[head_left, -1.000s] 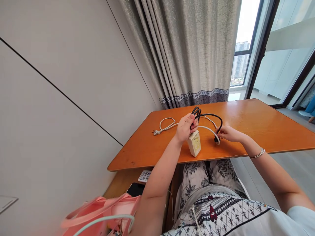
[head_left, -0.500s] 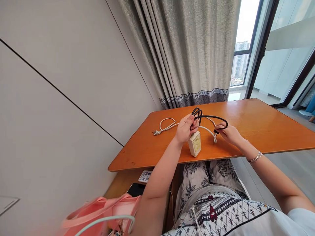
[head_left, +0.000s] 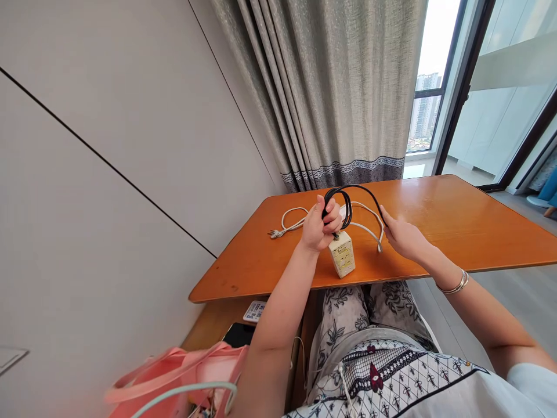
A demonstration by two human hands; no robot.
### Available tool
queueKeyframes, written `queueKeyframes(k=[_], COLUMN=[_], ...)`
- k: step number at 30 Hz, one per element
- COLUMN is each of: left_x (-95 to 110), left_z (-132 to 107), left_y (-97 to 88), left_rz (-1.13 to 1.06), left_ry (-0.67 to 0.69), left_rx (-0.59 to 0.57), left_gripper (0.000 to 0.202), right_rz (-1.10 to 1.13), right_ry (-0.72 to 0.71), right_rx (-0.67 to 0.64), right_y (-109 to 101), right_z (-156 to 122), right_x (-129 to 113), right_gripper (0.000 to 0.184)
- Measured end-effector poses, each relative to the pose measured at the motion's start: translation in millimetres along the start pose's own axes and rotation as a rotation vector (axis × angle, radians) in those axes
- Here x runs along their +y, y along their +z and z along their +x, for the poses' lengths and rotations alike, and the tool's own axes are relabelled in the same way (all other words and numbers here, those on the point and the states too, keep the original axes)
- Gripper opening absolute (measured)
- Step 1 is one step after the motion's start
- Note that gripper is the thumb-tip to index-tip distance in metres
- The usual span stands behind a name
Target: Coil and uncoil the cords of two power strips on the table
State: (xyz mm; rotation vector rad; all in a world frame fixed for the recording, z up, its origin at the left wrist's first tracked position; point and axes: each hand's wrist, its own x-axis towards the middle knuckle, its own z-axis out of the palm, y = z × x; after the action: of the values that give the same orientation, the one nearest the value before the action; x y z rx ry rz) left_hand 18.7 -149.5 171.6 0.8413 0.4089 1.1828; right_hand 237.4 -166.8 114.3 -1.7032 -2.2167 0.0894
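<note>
My left hand point(head_left: 319, 223) is closed around a bundle of black cable point(head_left: 348, 200) looped above a cream cube-shaped power socket point(head_left: 342, 261) that stands on the orange wooden table point(head_left: 456, 220). My right hand point(head_left: 402, 235) pinches the far end of the same black cable, which arcs between both hands. A white cord point(head_left: 296, 220) runs from the socket across the table to a plug point(head_left: 275, 234) at the left.
A grey curtain point(head_left: 331, 93) hangs behind the table, with a glass door point(head_left: 500, 93) to the right. A pink bag point(head_left: 174, 377) lies at my lower left. A dark phone point(head_left: 238, 335) and a small card point(head_left: 255, 312) rest on a lower shelf.
My right hand has carried the cable end up and over toward the left hand, so the black loop now arcs higher. The left hand shifted slightly left.
</note>
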Motion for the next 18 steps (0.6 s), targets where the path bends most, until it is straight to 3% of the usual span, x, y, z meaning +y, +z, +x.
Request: queueKeyframes(k=[2,7,14,18], left_x=[-1,-4,-12,-16], left_z=[-1,-2,-3,-7], left_y=[-0.4,0.0,4.5,5.8], left_rz=[0.008,0.010,0.093,0.168], left_ry=[0.001,0.038,0.132,0.257], left_rx=[0.002,-0.030,-0.145,-0.207], left_gripper=[0.052,0.054,0.051,0.045], right_rz=[-0.110,-0.174,-0.195,-0.212], right_ry=[-0.023,-0.207,-0.385,-0.447], right_rx=[-0.124,-0.265,-0.325,-0.301], right_y=[-10,-30,-43,-47], right_z=[-3,-11,-18,-23], right_x=[-10,-31,-48,-49], right_gripper=[0.062,0.047,0.027,0.032])
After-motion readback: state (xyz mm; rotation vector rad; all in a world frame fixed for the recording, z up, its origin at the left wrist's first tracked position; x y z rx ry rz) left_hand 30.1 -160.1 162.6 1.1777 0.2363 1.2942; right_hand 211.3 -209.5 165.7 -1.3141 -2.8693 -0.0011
